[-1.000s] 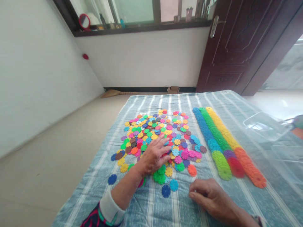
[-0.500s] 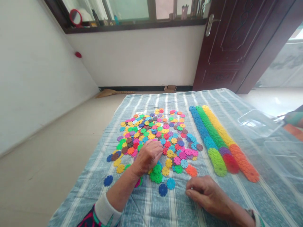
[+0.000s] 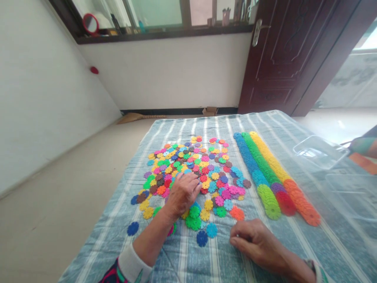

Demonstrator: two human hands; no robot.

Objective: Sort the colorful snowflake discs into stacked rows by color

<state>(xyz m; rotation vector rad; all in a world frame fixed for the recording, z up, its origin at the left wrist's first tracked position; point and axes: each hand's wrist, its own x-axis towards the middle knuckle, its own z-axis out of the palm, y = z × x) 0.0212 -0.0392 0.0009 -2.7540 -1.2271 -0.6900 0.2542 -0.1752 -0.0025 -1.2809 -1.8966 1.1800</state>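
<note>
Many flower-shaped plastic discs of mixed colours lie in a loose pile (image 3: 176,163) on a striped blue cloth (image 3: 118,220). My left hand (image 3: 183,192) rests over the middle of this pile, its fingers bent down among the discs; what the fingertips touch is hidden. My right hand (image 3: 256,241) lies curled on the cloth near the front, below an orange disc pair (image 3: 237,213), and nothing shows in it. To the right, overlapping discs form three long rows: blue to lime (image 3: 247,157), green to red (image 3: 265,169) and yellow to orange (image 3: 277,169).
A clear plastic box (image 3: 321,151) stands at the right of the cloth, with a second clear one (image 3: 350,196) nearer. Orange and green items (image 3: 365,157) show at the right edge. Behind the cloth are a wall, a small carton (image 3: 210,111) and a dark red door (image 3: 277,59).
My left hand has shifted slightly within the pile, its fingers a little more spread. My right hand stays in place. The whole view has moved slightly.
</note>
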